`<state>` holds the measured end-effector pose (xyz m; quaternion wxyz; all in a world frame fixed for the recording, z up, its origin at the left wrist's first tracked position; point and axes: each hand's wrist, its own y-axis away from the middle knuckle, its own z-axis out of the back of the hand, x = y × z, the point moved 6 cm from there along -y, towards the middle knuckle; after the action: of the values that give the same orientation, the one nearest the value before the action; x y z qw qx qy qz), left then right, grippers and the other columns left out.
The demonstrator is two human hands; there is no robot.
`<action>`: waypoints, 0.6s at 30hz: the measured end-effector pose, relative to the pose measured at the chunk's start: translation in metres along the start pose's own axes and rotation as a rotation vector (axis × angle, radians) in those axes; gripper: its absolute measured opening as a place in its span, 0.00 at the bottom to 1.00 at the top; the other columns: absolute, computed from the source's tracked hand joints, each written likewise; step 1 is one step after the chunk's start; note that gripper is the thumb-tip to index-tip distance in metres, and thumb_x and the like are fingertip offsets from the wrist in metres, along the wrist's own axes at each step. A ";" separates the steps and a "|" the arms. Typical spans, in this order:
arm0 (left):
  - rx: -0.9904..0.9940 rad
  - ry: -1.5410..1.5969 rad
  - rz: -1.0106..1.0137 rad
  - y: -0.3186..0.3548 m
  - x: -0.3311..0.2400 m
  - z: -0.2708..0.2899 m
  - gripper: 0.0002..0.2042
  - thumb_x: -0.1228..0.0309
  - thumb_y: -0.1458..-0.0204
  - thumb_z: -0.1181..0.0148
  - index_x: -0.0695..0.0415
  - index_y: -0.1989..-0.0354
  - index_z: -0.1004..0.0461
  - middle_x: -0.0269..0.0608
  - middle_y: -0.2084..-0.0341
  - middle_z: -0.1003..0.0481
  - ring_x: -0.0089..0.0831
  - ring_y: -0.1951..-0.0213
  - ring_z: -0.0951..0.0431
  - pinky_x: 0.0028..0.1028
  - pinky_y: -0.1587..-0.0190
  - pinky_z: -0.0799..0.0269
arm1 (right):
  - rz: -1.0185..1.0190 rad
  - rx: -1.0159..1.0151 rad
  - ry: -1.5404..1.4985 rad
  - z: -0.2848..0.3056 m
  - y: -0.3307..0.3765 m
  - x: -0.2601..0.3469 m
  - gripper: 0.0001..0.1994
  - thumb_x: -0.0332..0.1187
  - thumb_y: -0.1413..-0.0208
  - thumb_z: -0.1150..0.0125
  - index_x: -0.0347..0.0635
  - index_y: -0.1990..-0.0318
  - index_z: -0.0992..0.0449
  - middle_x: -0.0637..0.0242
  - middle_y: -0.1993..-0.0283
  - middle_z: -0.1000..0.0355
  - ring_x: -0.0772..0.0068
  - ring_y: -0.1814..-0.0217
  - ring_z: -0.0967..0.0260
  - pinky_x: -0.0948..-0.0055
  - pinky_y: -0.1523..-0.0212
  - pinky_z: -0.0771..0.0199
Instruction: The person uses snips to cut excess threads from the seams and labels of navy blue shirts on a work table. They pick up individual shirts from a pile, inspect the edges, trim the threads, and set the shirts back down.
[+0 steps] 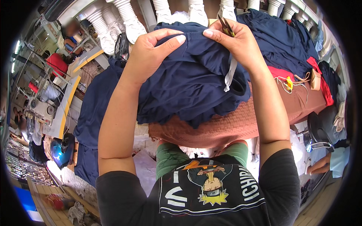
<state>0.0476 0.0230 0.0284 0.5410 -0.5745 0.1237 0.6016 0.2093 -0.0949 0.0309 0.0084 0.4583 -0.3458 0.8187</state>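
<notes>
Both hands are raised over the far side of a bench draped in a rust-brown knitted cloth [226,128], and between them they hold one dark navy soft-fabric garment [188,83] bunched up off the cloth, its lower folds spilling onto the bench's middle. The left hand [151,52] is closed on a fold at the garment's upper edge, thumb stretched along the hem, apparently to keep that edge taut and turned toward the eyes. The right hand [233,41] pinches the same edge a little further along and also grips a small pair of dark metal thread snips [225,25], blades pointing away, so the tool sits right at the seam being looked over. One pale grey fabric drawstring [230,73] hangs loose from the held edge below the right hand. Counted: two hands, one held garment, one pair of snips, one drawstring. More navy clothing [283,41] lies heaped at the bench's far right corner, beside a strip of red fabric [320,81]; how many pieces are in that heap cannot be told.
</notes>
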 end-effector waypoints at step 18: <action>-0.076 0.344 0.109 0.004 0.013 -0.012 0.09 0.70 0.44 0.40 0.63 0.59 0.22 0.31 0.65 0.22 0.16 0.61 0.25 0.18 0.54 0.31 | 0.160 -0.310 0.459 0.045 0.034 -0.001 0.08 0.31 0.46 0.35 0.39 0.61 0.22 0.75 0.67 0.26 0.86 0.64 0.33 0.82 0.62 0.33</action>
<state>0.0546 0.0189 0.0122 0.4565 -0.6815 0.2225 0.5269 0.2317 -0.1465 0.0264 0.0919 0.2254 -0.4911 0.8364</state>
